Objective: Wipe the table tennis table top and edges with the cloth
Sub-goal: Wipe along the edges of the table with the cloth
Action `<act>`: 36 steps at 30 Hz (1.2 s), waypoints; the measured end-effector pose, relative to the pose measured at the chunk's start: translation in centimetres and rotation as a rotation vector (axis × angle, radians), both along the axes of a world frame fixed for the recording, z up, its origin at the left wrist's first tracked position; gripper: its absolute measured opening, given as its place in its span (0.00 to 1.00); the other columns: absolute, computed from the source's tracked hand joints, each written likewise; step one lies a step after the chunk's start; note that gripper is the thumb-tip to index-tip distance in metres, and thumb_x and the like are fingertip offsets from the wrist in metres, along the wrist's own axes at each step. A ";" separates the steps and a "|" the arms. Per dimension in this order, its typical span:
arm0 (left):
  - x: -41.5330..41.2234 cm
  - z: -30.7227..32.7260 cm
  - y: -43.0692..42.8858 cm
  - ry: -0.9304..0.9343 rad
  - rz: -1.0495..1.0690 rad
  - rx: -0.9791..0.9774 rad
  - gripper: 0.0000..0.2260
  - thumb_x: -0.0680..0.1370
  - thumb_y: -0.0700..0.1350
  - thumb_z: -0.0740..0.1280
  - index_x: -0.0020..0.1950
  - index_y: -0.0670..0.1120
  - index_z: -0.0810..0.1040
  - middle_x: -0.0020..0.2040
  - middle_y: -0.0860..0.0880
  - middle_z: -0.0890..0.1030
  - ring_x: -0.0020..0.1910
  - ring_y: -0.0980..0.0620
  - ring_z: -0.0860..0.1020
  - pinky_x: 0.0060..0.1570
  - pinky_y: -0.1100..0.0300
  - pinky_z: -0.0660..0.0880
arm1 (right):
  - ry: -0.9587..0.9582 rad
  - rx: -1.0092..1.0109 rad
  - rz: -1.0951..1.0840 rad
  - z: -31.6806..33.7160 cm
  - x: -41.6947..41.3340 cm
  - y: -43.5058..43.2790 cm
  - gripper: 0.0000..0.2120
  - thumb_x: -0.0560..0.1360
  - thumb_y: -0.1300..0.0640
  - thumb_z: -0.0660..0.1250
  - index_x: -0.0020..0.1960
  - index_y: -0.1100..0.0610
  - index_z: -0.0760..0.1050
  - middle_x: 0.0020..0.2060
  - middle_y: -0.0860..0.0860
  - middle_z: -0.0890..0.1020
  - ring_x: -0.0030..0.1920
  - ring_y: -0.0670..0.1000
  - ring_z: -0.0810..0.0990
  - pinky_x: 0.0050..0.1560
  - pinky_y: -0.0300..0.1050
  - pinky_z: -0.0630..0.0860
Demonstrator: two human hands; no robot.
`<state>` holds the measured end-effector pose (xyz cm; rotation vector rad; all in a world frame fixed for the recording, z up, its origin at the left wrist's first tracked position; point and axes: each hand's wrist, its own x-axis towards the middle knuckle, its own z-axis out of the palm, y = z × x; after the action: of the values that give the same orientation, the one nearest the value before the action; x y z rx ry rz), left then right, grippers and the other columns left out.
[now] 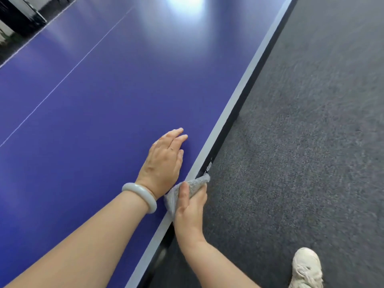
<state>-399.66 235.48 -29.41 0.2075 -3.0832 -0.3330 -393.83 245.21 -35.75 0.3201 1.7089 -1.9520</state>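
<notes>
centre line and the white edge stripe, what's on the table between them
In the head view, only the left hand and its forearm, the hand flat on the table near the edge stripe; the rest is bare.

Bright, even light; white glare patch on table top (185, 9) far end; carpet (311, 142) motion-blurred; wide-angle edge distortion.

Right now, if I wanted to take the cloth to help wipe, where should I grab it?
Probably by the loose corner of the cloth poking out ahead of the right hand, coming from the carpet side. The rest is folded over the table edge inside that hand's grip.
</notes>
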 end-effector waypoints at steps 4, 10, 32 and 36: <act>-9.2 -0.4 0.0 -0.065 -0.035 -0.056 0.23 0.85 0.45 0.56 0.80 0.45 0.59 0.80 0.48 0.57 0.80 0.50 0.53 0.78 0.55 0.49 | -0.022 -0.049 0.016 -0.9 -1.8 0.2 0.43 0.75 0.36 0.51 0.80 0.58 0.42 0.65 0.41 0.55 0.59 0.26 0.54 0.52 0.12 0.47; -15.9 -2.6 0.6 -0.132 -0.078 -0.113 0.23 0.85 0.50 0.49 0.81 0.52 0.50 0.81 0.54 0.49 0.80 0.54 0.45 0.78 0.53 0.42 | -0.005 -0.086 -0.041 -0.4 -7.4 1.0 0.43 0.74 0.34 0.52 0.80 0.54 0.43 0.65 0.34 0.56 0.67 0.32 0.55 0.61 0.16 0.48; -16.2 -2.7 0.6 -0.114 -0.081 -0.046 0.25 0.83 0.52 0.49 0.80 0.51 0.56 0.81 0.54 0.54 0.80 0.55 0.49 0.78 0.52 0.46 | -0.072 -0.063 -0.296 -1.1 -34.0 2.8 0.34 0.81 0.41 0.58 0.78 0.60 0.56 0.73 0.57 0.66 0.74 0.54 0.66 0.75 0.53 0.62; -16.1 -2.4 0.7 -0.136 -0.065 -0.054 0.25 0.82 0.52 0.49 0.80 0.51 0.56 0.81 0.54 0.53 0.80 0.54 0.49 0.78 0.51 0.46 | -0.036 -0.057 -0.327 -1.0 -34.3 2.4 0.33 0.81 0.38 0.57 0.79 0.55 0.55 0.74 0.52 0.65 0.74 0.50 0.64 0.72 0.42 0.60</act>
<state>-415.78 236.22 -31.84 0.1344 -3.2336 -0.2480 -428.10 247.59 -36.74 0.6441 1.6569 -2.2036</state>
